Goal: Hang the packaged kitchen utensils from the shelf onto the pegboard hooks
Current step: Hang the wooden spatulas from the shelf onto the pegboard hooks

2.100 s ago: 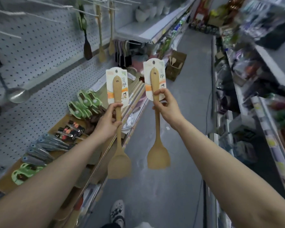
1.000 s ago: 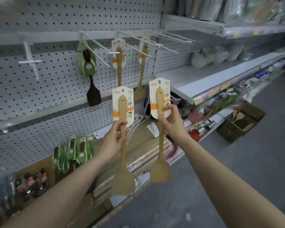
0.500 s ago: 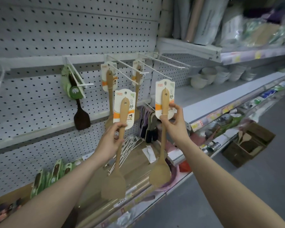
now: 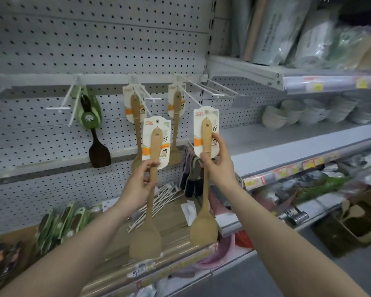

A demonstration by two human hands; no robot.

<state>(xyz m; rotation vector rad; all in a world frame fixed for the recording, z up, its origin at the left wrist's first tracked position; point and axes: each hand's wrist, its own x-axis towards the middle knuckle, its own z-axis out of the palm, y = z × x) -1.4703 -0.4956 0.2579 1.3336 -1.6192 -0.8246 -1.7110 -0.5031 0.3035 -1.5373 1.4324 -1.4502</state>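
Head view: both spatulas have risen toward the hooks [image 4: 212, 87]. Left hand [image 4: 137, 185] grips the left spatula [image 4: 153, 179] below its card; right hand [image 4: 220, 166] pinches the right spatula [image 4: 206, 179], card above the grip. Hanging appears imminent.

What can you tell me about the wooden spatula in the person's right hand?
The wooden spatula is pale, bamboo-like, with a long slim handle and a flat rounded blade hanging downward. A hole pierces its pointed top. A white backing card with an orange band sits behind the handle. The right hand pinches it at the card's lower edge, holding it upright, not yet on a hook.
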